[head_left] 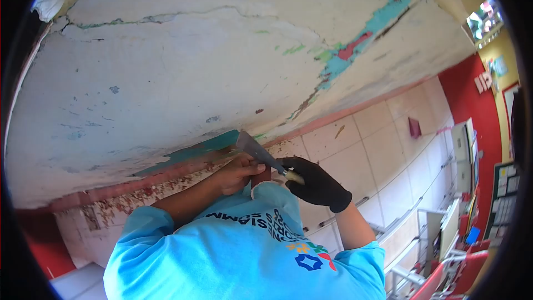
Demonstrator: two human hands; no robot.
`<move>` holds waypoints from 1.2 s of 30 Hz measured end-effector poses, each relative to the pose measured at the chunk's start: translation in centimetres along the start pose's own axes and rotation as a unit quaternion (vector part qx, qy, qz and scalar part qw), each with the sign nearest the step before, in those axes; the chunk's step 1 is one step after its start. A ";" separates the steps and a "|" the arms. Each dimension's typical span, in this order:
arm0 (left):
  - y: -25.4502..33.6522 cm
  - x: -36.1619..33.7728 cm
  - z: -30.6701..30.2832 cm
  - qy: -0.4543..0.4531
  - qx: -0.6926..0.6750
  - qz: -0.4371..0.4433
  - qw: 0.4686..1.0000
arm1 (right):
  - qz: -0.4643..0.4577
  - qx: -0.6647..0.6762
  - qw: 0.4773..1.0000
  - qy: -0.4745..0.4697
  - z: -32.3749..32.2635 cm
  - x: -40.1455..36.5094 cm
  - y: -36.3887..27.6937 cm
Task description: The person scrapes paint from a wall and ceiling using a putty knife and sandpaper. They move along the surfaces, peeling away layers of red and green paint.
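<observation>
My right hand (316,183), in a black glove, is closed around the pale handle of a paint scraper (259,150). The scraper's flat grey blade points up and left toward the lower part of the wall. Beside the blade, my bare left hand (240,173) has its fingers curled and its thumb near the metal. Whether it grips the blade or something else is hard to make out. Behind both hands, the white wall (183,78) has peeling paint, with a teal patch (205,147) laid bare close to the blade.
Paint flakes (139,191) lie scattered along the wall's foot on the tiled floor (355,150). A long crack crosses the wall, and another teal and red patch (355,44) shows higher up. A dustpan-like red object (414,128) lies on the floor. Red chairs (466,272) stand at right.
</observation>
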State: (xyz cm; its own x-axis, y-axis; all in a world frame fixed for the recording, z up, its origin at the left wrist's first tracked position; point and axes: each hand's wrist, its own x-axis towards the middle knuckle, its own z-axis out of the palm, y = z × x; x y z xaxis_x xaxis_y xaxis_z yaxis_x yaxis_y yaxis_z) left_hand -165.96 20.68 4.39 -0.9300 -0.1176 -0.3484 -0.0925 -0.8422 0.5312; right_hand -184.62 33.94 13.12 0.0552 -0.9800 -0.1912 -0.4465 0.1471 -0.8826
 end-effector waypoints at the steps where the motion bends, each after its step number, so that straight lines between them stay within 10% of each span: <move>1: 0.0 0.3 0.2 0.025 0.022 0.031 0.999 | -0.004 -0.010 1.000 -0.013 -0.7 0.2 0.4; 10: -2.3 5.3 3.2 0.183 -0.043 0.236 0.953 | -0.052 -0.019 0.979 -0.195 -7.9 4.3 4.7; 16: -2.5 9.2 10.5 0.348 -0.066 0.332 0.874 | 0.026 0.105 0.972 -0.210 -9.4 4.1 7.5; 18: -1.6 10.0 11.2 0.381 -0.016 0.335 0.862 | -0.074 0.202 0.971 -0.101 -8.3 3.7 9.3; 20: -0.6 10.2 10.9 0.463 0.401 0.477 0.631 | -0.097 0.248 0.959 -0.096 -7.5 4.0 9.9; 24: 1.3 8.6 13.5 0.477 0.287 0.311 0.770 | -0.185 0.339 0.922 -0.019 -5.3 4.7 7.6; 26: 2.3 8.3 13.5 0.490 0.316 0.428 0.690 | -0.191 0.366 0.911 -0.015 -4.2 5.9 7.2; 36: 5.4 2.8 13.0 0.476 0.492 0.379 0.623 | -0.142 0.396 0.886 0.197 4.8 6.5 2.3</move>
State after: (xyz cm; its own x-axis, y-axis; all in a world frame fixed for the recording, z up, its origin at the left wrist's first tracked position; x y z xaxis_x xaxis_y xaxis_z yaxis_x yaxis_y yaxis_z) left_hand -173.73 22.60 16.34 -0.2507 -0.9379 0.2396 -0.3642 0.3207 0.8744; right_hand -180.99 28.53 7.74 -0.3201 -0.9407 0.1127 0.3112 -0.2167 -0.9253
